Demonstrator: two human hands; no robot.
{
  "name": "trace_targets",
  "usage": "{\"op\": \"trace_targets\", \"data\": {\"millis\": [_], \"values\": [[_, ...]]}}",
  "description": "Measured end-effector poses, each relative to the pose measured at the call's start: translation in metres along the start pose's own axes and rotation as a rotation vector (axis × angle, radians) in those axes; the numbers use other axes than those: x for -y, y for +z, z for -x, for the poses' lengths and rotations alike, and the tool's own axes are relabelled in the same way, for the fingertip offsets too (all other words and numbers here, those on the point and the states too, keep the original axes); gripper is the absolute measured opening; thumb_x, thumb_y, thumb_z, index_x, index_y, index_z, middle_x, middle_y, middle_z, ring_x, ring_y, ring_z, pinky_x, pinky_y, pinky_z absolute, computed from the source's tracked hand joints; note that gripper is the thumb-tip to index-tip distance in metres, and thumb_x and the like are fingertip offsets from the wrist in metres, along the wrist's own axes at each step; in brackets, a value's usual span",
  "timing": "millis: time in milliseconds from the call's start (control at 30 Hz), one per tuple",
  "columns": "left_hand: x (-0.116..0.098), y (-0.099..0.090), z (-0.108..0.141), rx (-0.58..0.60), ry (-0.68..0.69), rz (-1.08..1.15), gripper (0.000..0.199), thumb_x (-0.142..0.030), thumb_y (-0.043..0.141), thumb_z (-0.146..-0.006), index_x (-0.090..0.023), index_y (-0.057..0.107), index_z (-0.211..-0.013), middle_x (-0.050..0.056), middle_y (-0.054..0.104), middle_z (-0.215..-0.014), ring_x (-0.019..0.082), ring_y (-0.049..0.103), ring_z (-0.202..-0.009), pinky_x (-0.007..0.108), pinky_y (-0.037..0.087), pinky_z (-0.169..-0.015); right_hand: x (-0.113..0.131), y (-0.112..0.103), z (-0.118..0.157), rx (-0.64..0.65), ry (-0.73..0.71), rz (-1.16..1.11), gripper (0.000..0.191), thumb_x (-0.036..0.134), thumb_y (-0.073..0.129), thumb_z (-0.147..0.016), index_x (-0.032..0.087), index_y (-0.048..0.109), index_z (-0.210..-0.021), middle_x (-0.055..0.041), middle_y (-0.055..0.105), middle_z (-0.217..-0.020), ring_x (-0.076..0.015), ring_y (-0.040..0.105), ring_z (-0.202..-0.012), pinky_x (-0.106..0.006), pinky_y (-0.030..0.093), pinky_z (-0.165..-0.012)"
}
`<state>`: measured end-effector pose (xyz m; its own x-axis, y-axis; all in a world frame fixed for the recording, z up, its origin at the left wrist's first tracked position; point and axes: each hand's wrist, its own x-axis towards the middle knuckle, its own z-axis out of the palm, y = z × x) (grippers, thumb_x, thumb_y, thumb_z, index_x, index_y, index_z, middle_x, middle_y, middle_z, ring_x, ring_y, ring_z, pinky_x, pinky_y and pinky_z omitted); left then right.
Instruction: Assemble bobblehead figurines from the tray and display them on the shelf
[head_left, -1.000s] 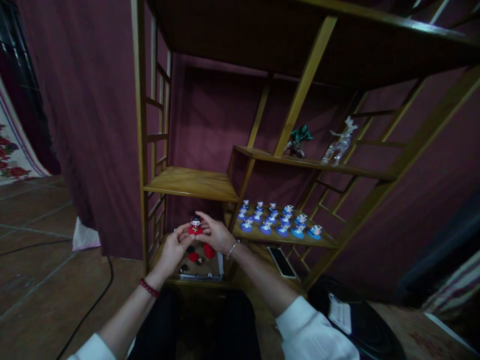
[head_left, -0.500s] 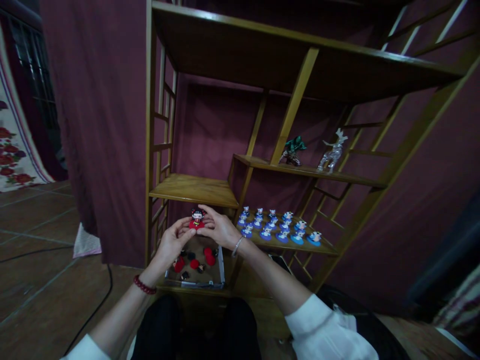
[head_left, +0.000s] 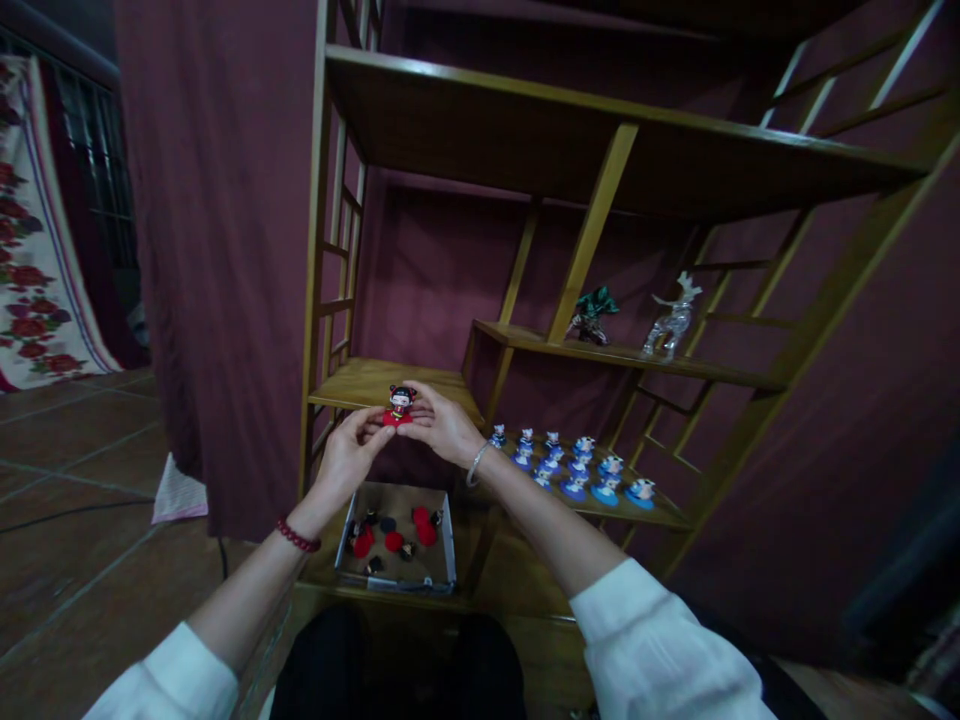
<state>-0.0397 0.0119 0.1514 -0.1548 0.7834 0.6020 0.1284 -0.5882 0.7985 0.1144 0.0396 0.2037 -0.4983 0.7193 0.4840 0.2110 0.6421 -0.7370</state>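
Note:
A small figurine with black hair buns and a round red base is held upright between both hands. My left hand grips the base from the left, a red bead bracelet on its wrist. From the right, my right hand pinches the same base, its wrist wearing a silver bangle. Behind the figurine is the bare wooden shelf, partly hidden by the hands. Below the hands, an open shallow box contains several red and black figurine pieces, some lying on their sides.
Several blue and purple figurines stand in rows on the lower right shelf. Above them, a green tree-like ornament and a clear deer statuette share a shelf. A wooden divider slants between compartments. A purple curtain hangs at left.
Both hands have lifted the figurine, bringing it up in front of the left shelf. The view has tilted slightly, so the shelves and the box sit lower in the picture.

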Motion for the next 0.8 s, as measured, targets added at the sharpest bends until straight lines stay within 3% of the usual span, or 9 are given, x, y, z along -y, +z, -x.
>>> {"op": "trace_targets", "data": {"millis": [233,433,800], "values": [[-0.01,-0.006,-0.007,-0.056,0.247,-0.387,0.026,-0.026,0.049,-0.077,-0.019,0.06,-0.1,0.005,0.062,-0.091,0.017,0.057,-0.083,0.03,0.044,-0.079,0.004,-0.005,-0.018,-0.013,-0.005,0.03,0.064,0.015,0.07,-0.061,0.022,0.044,-0.119,-0.0025,0.061,-0.092,-0.0131,0.061,-0.083,-0.033,0.049,-0.083],[-0.015,-0.009,-0.013,-0.076,0.471,-0.611,0.028,-0.015,0.041,-0.079,-0.017,0.06,-0.1,0.007,0.062,-0.095,0.02,0.052,-0.093,0.036,0.04,-0.087,0.0,-0.006,-0.035,-0.022,-0.03,0.032,0.063,0.013,0.069,-0.061,0.021,0.045,-0.119,-0.0025,0.06,-0.09,-0.0125,0.059,-0.083,-0.03,0.049,-0.08],[0.006,-0.02,-0.032,-0.014,0.592,-0.768,0.034,-0.009,0.042,-0.076,-0.015,0.059,-0.105,0.009,0.062,-0.103,0.023,0.045,-0.108,0.041,0.039,-0.094,-0.018,0.003,-0.062,-0.034,0.021,0.118,0.072,0.007,0.066,-0.062,0.021,0.037,-0.126,-0.0035,0.061,-0.093,-0.0131,0.06,-0.085,-0.031,0.049,-0.081]]}}
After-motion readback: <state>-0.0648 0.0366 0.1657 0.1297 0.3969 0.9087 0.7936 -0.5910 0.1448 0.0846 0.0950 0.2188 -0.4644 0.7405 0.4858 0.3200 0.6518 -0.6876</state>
